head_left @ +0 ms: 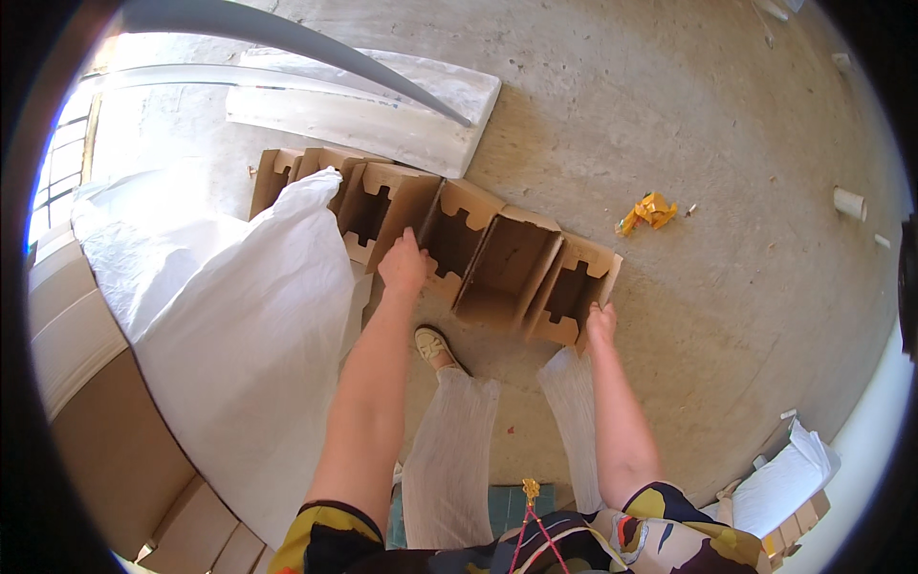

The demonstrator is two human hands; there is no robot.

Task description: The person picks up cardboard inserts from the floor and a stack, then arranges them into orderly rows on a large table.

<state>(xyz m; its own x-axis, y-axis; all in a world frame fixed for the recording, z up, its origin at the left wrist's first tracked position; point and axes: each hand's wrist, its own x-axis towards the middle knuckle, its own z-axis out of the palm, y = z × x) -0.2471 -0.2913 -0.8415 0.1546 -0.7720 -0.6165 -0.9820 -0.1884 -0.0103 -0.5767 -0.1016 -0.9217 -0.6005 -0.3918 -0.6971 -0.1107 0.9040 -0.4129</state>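
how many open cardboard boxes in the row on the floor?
5 visible: one mostly behind the white sack at far left, one beside it, one under the left hand at, one, one at the right hand. More may be hidden.

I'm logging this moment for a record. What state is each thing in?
Cardboard boxes: opened up, in a row on the floor.
Left hand: resting on a box edge.
Right hand: gripping the end box.
White sack: standing, open-topped.
Yellow wrapper: crumpled.

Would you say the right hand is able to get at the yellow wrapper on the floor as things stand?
Probably yes: the right hand rests on the cardboard boxes, and only bare floor lies between it and the wrapper, though it would take a stretch.
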